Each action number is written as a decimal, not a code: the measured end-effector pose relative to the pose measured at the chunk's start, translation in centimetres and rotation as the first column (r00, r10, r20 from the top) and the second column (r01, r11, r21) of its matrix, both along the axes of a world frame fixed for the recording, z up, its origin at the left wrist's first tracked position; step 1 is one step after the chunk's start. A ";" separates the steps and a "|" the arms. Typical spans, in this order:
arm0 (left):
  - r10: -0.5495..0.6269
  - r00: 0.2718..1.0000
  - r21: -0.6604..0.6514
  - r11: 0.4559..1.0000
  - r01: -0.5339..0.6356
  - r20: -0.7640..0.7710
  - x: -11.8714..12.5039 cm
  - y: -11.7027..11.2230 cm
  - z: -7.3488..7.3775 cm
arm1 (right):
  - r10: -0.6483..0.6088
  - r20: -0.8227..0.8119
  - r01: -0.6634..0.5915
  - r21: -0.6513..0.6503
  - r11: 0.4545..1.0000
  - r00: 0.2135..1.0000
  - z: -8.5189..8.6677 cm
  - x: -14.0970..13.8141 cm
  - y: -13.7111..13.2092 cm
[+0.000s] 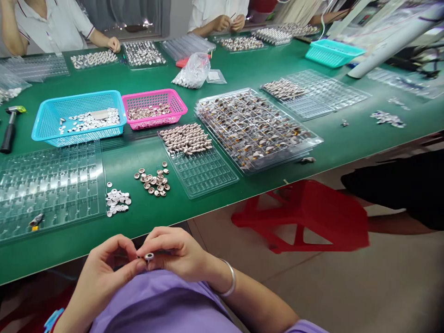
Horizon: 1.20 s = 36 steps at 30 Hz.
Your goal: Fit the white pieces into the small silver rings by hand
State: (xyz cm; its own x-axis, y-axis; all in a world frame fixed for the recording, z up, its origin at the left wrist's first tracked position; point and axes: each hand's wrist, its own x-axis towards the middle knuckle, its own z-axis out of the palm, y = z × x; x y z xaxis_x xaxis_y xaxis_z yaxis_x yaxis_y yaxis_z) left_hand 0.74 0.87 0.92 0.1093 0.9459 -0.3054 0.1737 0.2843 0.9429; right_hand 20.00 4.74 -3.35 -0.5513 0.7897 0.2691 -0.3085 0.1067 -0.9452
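Note:
Below the near edge of the green table (243, 78), my two hands meet over my purple-clad lap. My left hand (104, 273) and my right hand (180, 254) both pinch one small round metal part (149, 256) between their fingertips. A silver bangle circles my right wrist. On the table just beyond my hands lie a small pile of white round pieces (117, 201) and a pile of brown round pieces (154, 181).
A blue basket (45, 125) and a pink basket (178, 104) hold small parts. Clear plastic trays (204, 173) lie across the table, several filled. A hammer (10, 127) lies at far left. A red stool (312, 217) stands at right. Other people work at the far side.

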 end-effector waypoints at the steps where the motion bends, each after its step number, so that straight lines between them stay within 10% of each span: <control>1: -0.002 1.000 0.010 1.000 0.002 -0.007 0.0 -0.1 -0.1 | 0.010 0.005 -0.010 -0.019 1.000 1.000 0.0 0.0 0.1; 5: 0.052 0.989 0.281 0.960 -0.011 -0.138 -0.3 -0.4 -0.1 | 0.068 0.039 -0.065 -0.076 0.995 0.997 0.2 -0.1 0.2; 13: 0.029 0.855 0.671 0.633 0.385 -0.518 -0.6 -0.1 1.2 | 0.071 0.050 -0.055 -0.273 0.961 0.996 0.4 -0.3 -0.5; 22: 0.175 0.832 0.671 0.687 0.280 -0.526 0.5 -1.3 0.0 | -0.103 0.064 0.114 -0.218 0.969 0.993 0.0 -0.7 -1.5; 31: 0.210 0.839 0.734 0.616 0.286 -0.502 0.8 -2.0 -0.3 | -0.069 0.042 0.077 -0.221 0.972 0.997 -0.1 -0.9 -1.7; 36: 0.131 0.910 0.628 0.761 0.163 -0.394 1.0 -1.6 0.2 | -0.050 0.005 0.047 -0.390 0.920 0.999 0.1 -0.8 -1.7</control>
